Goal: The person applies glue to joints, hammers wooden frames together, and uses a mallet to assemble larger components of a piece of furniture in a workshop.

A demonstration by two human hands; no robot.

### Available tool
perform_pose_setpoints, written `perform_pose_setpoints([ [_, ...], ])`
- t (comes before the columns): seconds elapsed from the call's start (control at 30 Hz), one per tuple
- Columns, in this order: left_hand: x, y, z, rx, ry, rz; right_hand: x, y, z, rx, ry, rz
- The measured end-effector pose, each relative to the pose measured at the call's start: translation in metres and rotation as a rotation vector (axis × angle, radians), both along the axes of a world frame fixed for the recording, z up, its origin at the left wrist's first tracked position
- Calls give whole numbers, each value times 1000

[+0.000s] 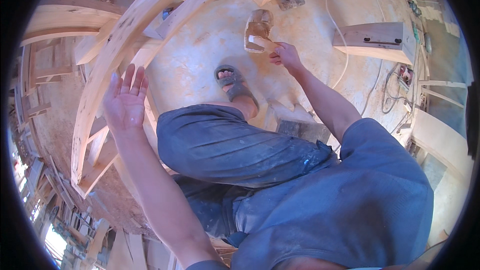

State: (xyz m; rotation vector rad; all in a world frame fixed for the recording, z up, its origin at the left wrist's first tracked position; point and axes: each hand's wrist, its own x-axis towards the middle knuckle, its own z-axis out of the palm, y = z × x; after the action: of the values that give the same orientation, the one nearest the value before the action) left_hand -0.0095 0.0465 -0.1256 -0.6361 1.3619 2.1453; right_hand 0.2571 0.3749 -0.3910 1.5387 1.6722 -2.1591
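Note:
My right hand (287,56) is closed round the end of a flat, light wooden stick (269,45). The stick's far end lies in or over a brown, crusted open container (260,19) on the floor; whether it carries bristles I cannot make out. My left hand (126,104) is spread with the palm turned up and the fingers apart. It holds nothing and sits against or just over a long curved wooden beam (107,65), part of a wooden frame on the left. Whether the hand touches the wood I cannot tell.
A pale wooden box-like piece (372,41) stands at the right, near a thin white hose (345,35) and dark cables. A hammer-like tool (291,1) lies at the far side. My sandalled foot (234,82) rests on the dusty floor. Timber lines the left edge.

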Motion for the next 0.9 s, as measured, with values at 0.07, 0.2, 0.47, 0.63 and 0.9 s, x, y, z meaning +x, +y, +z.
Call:
perform_pose_setpoints([
  [0.07, 15, -19, 5, -30, 27, -9, 1, -6, -10, 478, -51, 379],
  [0.2, 50, -54, 11, -32, 30, 51, 9, -4, -35, 512, 51, 454],
  [0.47, 158, -143, 46, -65, 121, 272, 7, -17, 64, -392, 260, -237],
  [0.63, 200, -170, 56, -213, 365, 200, -25, -37, 119, -719, 510, -96],
  [0.9, 220, -193, 89, -501, 558, 77, -96, -168, 336, -536, 743, 508],
])
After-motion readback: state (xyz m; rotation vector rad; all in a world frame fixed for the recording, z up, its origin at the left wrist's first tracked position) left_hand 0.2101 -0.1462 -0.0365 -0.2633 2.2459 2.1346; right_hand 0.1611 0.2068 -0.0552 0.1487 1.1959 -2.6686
